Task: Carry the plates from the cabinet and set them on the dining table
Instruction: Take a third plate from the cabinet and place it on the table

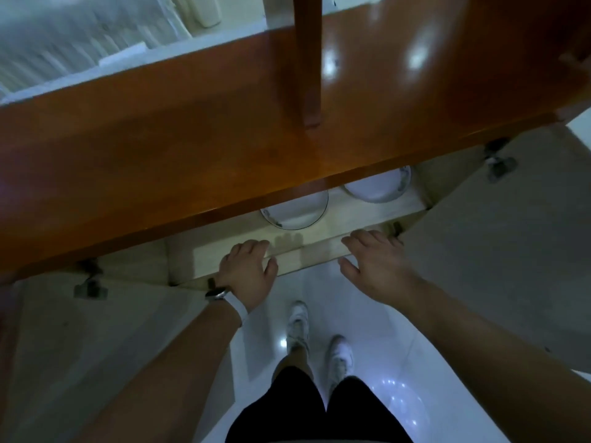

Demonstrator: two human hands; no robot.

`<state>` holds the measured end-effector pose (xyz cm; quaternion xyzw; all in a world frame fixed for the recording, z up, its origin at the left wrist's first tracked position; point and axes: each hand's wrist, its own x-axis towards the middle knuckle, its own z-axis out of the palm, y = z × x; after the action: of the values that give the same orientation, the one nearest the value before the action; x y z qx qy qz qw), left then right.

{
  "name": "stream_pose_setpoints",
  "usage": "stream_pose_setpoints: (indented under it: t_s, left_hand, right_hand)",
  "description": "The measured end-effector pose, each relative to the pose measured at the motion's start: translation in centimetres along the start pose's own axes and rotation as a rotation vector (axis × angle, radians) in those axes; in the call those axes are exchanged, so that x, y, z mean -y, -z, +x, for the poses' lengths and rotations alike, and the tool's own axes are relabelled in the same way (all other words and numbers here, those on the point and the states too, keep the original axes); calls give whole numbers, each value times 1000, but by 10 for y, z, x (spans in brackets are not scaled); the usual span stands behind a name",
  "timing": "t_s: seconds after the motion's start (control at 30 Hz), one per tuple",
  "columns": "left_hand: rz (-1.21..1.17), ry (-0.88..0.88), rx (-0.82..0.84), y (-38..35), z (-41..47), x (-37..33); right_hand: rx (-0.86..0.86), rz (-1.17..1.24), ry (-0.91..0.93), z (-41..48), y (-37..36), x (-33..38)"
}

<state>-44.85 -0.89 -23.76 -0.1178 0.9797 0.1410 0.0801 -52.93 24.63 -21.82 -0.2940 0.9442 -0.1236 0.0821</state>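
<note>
Two white plates with dark patterned rims sit on a pale shelf (pixel 326 231) inside an open cabinet. The left plate (pixel 295 214) and the right plate (pixel 377 188) are each half hidden under the brown cabinet top (pixel 192 148). My left hand (pixel 248 270), with a white watch on its wrist, hovers at the shelf's front edge below the left plate, fingers apart and holding nothing. Just right of the shelf's middle, my right hand (pixel 372 259) is spread at the front edge, below the right plate, also holding nothing. Neither hand touches a plate.
Both cabinet doors stand swung open, the left door (pixel 96 330) and the right door (pixel 499 251), with metal hinges at their tops. A vertical wooden post (pixel 308 59) rises from the glossy top. Below lie the white tiled floor (pixel 367 314) and my feet in white shoes.
</note>
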Motion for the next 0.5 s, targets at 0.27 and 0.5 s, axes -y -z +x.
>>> stream_pose_setpoints:
  t_s: [0.27, 0.5]
  left_hand:
    - [-540, 316, 90, -88, 68, 33]
    - [-859, 481, -16, -129, 128, 50]
  right_hand:
    - [106, 262, -202, 66, -98, -31]
    - [113, 675, -534, 123, -154, -43]
